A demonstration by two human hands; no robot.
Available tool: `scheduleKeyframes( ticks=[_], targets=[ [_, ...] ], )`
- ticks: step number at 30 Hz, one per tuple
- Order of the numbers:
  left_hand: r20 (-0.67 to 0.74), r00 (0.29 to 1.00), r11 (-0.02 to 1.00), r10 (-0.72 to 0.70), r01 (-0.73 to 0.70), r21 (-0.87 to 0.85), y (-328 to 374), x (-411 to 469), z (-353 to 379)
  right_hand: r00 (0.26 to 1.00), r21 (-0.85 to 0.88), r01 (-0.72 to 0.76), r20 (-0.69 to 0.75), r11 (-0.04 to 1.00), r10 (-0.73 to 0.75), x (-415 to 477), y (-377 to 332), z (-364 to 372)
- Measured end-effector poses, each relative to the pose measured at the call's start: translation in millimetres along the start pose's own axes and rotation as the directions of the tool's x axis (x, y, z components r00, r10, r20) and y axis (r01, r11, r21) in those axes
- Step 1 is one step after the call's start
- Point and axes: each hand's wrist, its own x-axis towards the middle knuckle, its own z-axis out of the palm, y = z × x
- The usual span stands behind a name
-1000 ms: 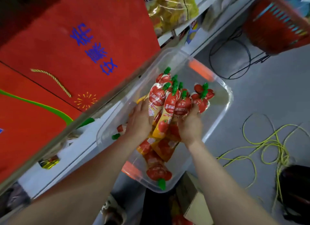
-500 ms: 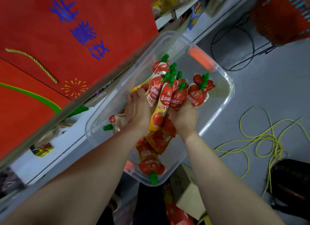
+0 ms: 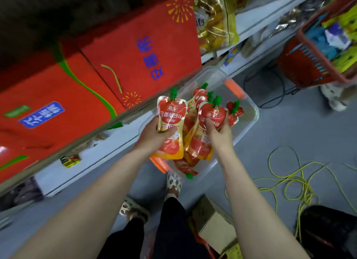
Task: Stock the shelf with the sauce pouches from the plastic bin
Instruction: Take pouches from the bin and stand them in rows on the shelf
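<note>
A clear plastic bin (image 3: pixel 249 121) with orange handles sits on the grey floor beside the shelf (image 3: pixel 90 131). My left hand (image 3: pixel 152 136) grips one red and yellow sauce pouch (image 3: pixel 172 114) with a green cap, held upright above the bin. Beside it, my right hand (image 3: pixel 220 135) grips a bunch of several pouches (image 3: pixel 210 116), caps pointing up. One pouch (image 3: pixel 183 168) lies in the near end of the bin.
Red gift boxes (image 3: pixel 123 52) fill the shelf at left, with yellow snack bags (image 3: pixel 214 17) beyond. A red basket (image 3: pixel 316 52) stands far right. Yellow cord (image 3: pixel 293 179) and a black cable (image 3: pixel 270 85) lie on the floor. A cardboard box (image 3: pixel 214 222) sits by my feet.
Both hands have risen out of the bin with the pouches. My left hand has separated one pouch from the bunch and holds it apart at the left.
</note>
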Motion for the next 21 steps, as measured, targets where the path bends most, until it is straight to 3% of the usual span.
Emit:
scheduleKeyframes(
  ticks=[6, 13, 16, 21],
  targets=[
    [-0.089, 0.982, 0.969, 0.169, -0.182, -0.167, 0.3, -94.3, -79.8, 0.975, 0.022, 0.198, 0.095, 0.98, -0.2, -94.2, -56.1, 34.8],
    [-0.261, 0.907, 0.881, 0.329, -0.395, -0.261, -17.2, -201.6, -195.6, 0.875, 0.151, 0.418, 0.199, 0.896, -0.442, -209.3, -124.5, 106.2],
    [-0.321, 0.859, 0.814, 0.398, -0.492, -0.308, -21.6, -242.2, -243.2, 0.803, 0.194, 0.506, 0.251, 0.84, -0.541, -255.2, -151.1, 139.1],
    [-0.498, 0.724, 0.721, 0.477, -0.647, -0.248, -18.5, -311.7, -315.9, 0.631, 0.254, 0.661, 0.321, 0.706, -0.706, -331.1, -201.0, 191.4]
  ],
)
